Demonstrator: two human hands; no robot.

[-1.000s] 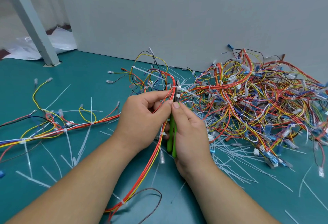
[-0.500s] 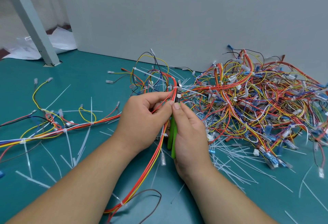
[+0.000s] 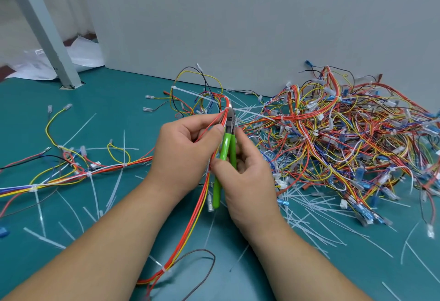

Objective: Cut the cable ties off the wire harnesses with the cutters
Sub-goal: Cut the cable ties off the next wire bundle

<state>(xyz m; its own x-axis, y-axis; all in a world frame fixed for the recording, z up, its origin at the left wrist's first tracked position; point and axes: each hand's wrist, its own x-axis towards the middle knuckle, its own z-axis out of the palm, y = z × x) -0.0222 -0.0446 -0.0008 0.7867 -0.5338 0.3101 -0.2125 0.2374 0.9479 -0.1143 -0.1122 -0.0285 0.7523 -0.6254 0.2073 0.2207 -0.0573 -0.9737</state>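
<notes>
Cutters [image 3: 225,155] handles now spread wider

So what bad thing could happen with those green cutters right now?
The cutters in the right hand have their tips right against the red wires, so they might nick a wire instead of the tie. The left hand pinches the bundle right beside the blades, so a finger could get caught.
</notes>
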